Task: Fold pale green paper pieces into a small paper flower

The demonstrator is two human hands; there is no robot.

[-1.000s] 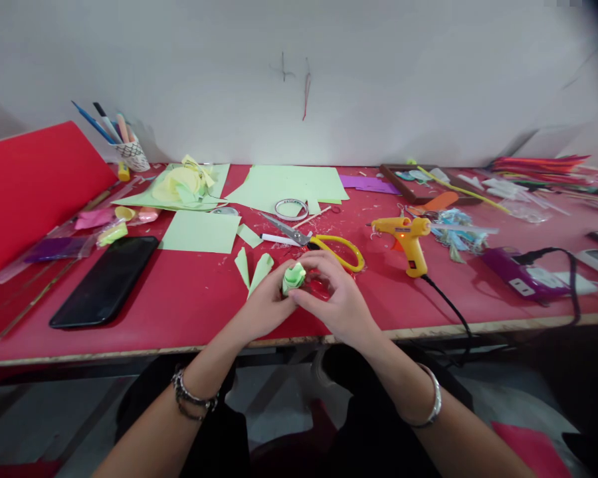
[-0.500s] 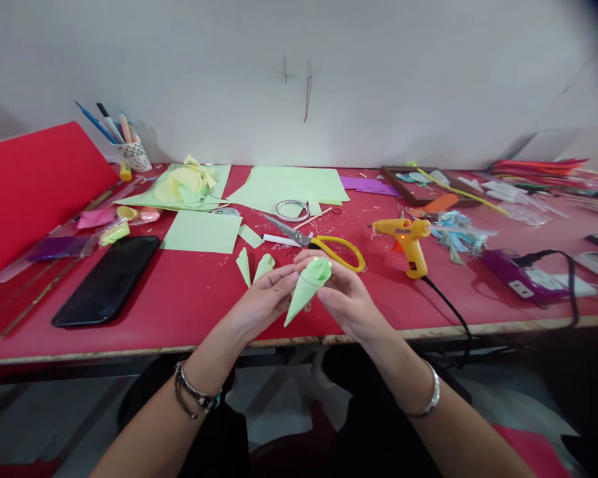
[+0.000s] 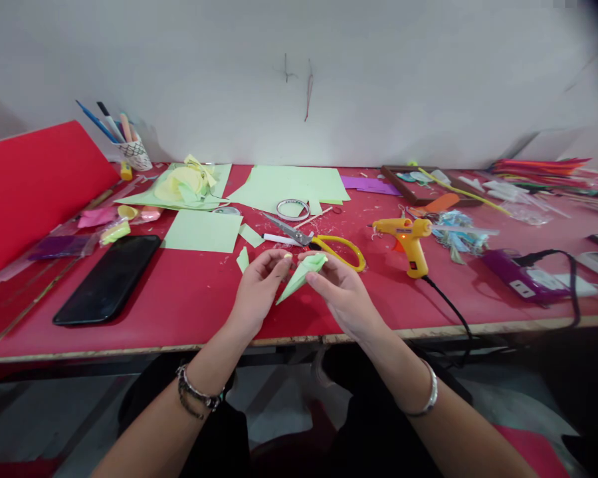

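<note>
A light green rolled paper cone (image 3: 299,277) is held over the red table, its pointed end aimed down and toward my left. My right hand (image 3: 343,292) is closed on it, thumb on the near side and fingers behind. Just left of the cone is my left hand (image 3: 254,292), its fingers curled and the thumb against them; whatever they may hold is too small to make out. A green folded paper piece (image 3: 242,259) lies partly hidden behind my left hand. Scissors with yellow handles (image 3: 336,251) rest just beyond my hands.
A yellow glue gun (image 3: 408,242) with a lit orange light stands to the right, its cord running over the table edge. A black phone (image 3: 108,282) lies at left. Green paper sheets (image 3: 289,186), a tape roll (image 3: 293,210) and a purple power strip (image 3: 525,279) are around.
My left hand has come off the cone and drawn slightly left, covering one of the small folded pieces. My right hand keeps the cone, now tilted more sideways.
</note>
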